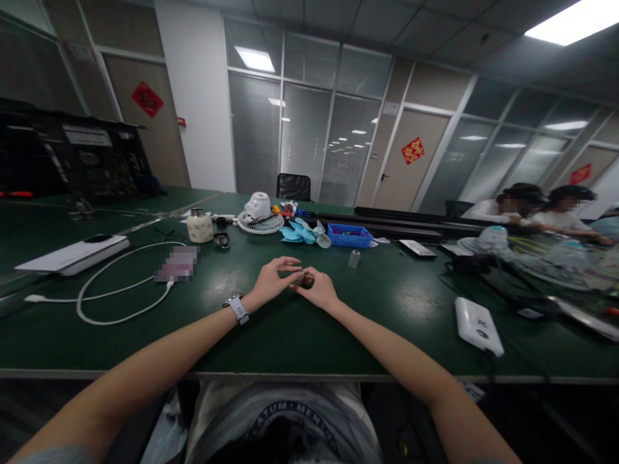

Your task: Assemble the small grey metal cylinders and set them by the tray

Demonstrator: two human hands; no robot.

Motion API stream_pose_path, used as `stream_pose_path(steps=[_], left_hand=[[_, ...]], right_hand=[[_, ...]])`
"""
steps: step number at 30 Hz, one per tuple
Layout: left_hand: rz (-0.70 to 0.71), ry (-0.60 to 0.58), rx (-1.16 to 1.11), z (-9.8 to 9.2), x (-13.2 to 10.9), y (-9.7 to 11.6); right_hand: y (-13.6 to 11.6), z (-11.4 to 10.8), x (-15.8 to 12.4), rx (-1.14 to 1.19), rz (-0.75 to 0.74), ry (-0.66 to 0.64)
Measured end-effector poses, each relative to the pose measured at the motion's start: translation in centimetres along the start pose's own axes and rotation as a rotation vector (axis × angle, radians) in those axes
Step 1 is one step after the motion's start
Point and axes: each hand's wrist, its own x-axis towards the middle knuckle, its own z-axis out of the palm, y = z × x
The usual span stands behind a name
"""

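Note:
Over the middle of the green table, my left hand (275, 281) and my right hand (320, 291) meet at the fingertips. A small dark, shiny thing (306, 279) shows between them, mostly covered by the fingers; its kind cannot be made out. My left fingers are bent around its far side, with the thumb against it. The right thumb and fingers curl round it from the other side. A watch with a pale strap (238, 309) is on my left wrist. Beyond my right hand, a small clear-and-grey cylinder (354, 259) stands upright on the table.
Farther back are a white fan (258, 207), light-blue fan blades (302, 232), a blue basket (350, 236) and a patterned jar (200, 227). A white cable (83, 309) loops at left. At right lies a white power bank (478, 324). Two people (525, 205) sit beyond.

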Motion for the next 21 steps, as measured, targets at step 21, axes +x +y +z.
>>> stream_pose_path(steps=[21], left_hand=[[-0.175, -0.239, 0.007, -2.6, -0.2, -4.9]], right_hand=[[0.4, -0.5, -0.5, 0.16, 0.097, 0.017]])
